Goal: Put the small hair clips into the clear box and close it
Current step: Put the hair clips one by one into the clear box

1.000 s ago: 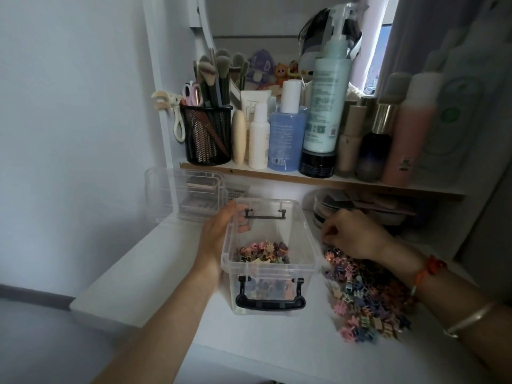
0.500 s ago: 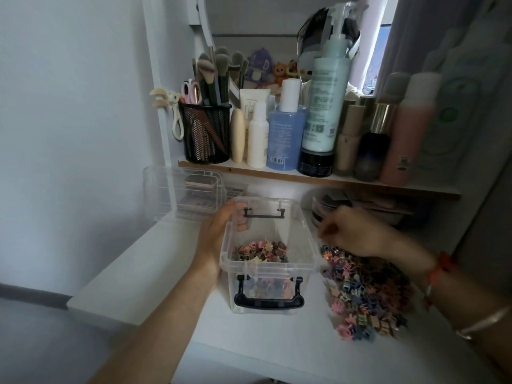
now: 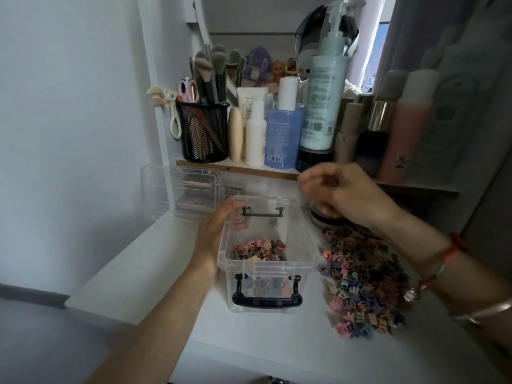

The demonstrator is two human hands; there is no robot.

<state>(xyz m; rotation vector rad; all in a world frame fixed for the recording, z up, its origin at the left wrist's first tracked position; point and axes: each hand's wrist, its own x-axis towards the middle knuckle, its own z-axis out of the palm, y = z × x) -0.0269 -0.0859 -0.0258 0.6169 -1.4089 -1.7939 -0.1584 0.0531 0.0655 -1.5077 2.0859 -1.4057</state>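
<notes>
Left hand grips the clear plastic box; right of it my right hand curls, too blurred to tell its hold.

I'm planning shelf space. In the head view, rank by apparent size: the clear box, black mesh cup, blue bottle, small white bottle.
1. clear box, though it sits nearest the camera.
2. black mesh cup and blue bottle, too alike to rank.
3. small white bottle.
</notes>
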